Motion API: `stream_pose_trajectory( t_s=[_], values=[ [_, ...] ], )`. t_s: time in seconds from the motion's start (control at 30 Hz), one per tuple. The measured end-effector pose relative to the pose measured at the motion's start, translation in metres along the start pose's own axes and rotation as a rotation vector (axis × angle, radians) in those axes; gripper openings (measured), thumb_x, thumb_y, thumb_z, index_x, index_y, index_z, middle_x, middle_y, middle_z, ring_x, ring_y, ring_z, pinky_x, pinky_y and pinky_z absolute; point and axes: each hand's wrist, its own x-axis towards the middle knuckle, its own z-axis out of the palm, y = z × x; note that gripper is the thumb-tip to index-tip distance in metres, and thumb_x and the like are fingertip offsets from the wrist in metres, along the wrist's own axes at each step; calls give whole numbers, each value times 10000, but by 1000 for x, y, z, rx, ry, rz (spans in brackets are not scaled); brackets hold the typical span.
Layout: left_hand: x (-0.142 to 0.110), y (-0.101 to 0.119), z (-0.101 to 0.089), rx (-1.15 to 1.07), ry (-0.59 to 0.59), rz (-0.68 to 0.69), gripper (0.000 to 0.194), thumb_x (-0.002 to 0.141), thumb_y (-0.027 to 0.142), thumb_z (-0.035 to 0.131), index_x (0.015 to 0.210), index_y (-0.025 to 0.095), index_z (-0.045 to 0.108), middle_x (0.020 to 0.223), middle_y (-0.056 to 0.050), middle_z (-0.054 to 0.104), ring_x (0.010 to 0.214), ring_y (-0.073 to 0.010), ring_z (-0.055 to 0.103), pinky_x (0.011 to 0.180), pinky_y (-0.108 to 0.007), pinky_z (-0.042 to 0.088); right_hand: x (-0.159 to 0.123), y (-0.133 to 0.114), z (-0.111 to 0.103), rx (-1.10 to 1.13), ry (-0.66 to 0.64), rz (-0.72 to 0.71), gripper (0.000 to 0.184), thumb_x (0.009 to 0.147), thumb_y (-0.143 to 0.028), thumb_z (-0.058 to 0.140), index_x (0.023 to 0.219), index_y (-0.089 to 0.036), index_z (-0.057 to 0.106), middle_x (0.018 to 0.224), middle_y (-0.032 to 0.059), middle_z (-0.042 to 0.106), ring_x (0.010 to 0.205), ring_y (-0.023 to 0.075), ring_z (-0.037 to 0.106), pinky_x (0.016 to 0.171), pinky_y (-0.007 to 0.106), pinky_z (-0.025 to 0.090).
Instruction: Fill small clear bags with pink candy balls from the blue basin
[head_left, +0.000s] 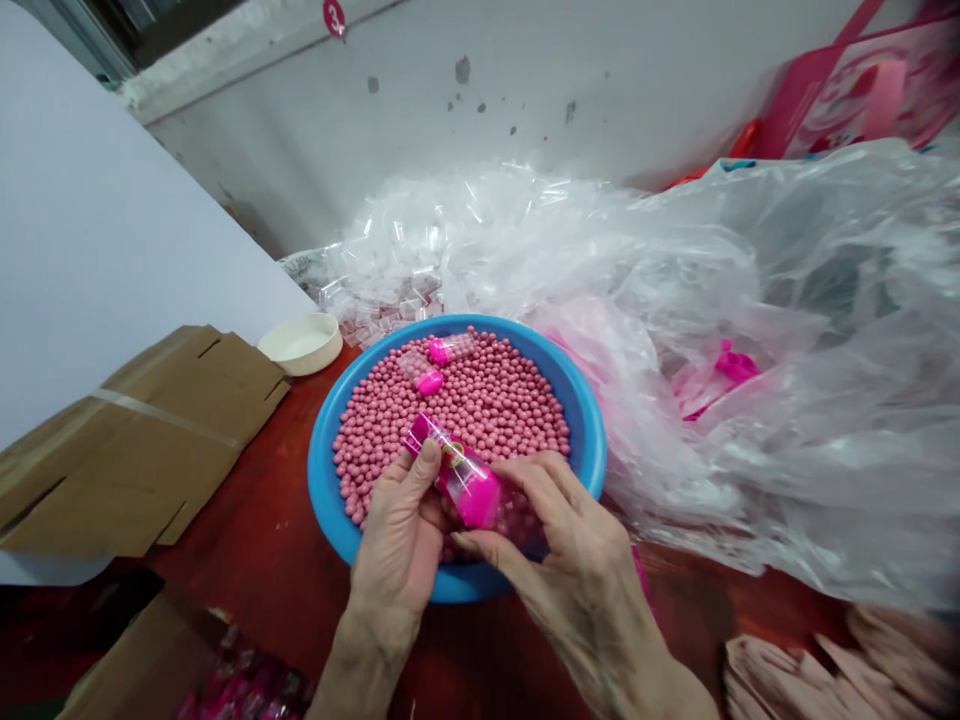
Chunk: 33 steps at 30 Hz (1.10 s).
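A blue basin point(592, 440) full of small pink balls point(487, 400) sits on the red table in front of me. Over its near edge both my hands hold a small clear tube with pink ends point(457, 470). My left hand point(401, 540) pinches the tube's far end with thumb and fingers. My right hand point(562, 535) is closed around the near end with the pink cap and a clear wrapper. Two more pink-capped tubes point(439, 362) lie on the balls at the far side of the basin.
Flattened cardboard point(135, 440) lies left of the basin, with a white shallow dish point(304, 342) behind it. A heap of clear plastic bags point(675, 330) fills the right and back. A cardboard box with wrapped pink items point(225, 680) stands at the near left. Pink paper pieces point(840, 670) lie near right.
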Motion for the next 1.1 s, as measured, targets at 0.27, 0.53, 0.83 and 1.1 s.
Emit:
stream_pose_trajectory(
  t_s=[0.27,0.53,0.83,1.1],
  values=[
    [-3,-6,-5,139,-105,22,211,605,177,803,774,138,683,680,-5,702,581,-96,634,551,-167,519,-14,5,7,-222,102,-48,331,878,-336,561,1095,-90,522,982,110,583,940,205,574,807,268,526],
    [-8,-10,-3,249,-138,60,262,629,97,764,866,144,662,750,-8,720,646,-96,649,665,-209,542,-16,5,12,-362,204,-49,432,899,-406,511,1132,-42,514,1009,155,613,991,223,593,853,293,539],
    [-8,-9,-2,195,-184,19,393,603,74,773,956,191,649,815,-11,731,728,-136,679,717,-250,548,-26,-7,23,-424,256,43,600,904,-378,512,1397,-108,302,1157,162,611,1046,252,611,775,299,584],
    [-10,-9,-2,219,-209,7,336,613,35,752,915,158,672,814,-25,724,721,-125,668,690,-219,546,-28,-8,29,-430,275,73,651,923,-339,479,1463,-135,179,1212,168,591,1032,265,630,754,314,594]
  ],
)
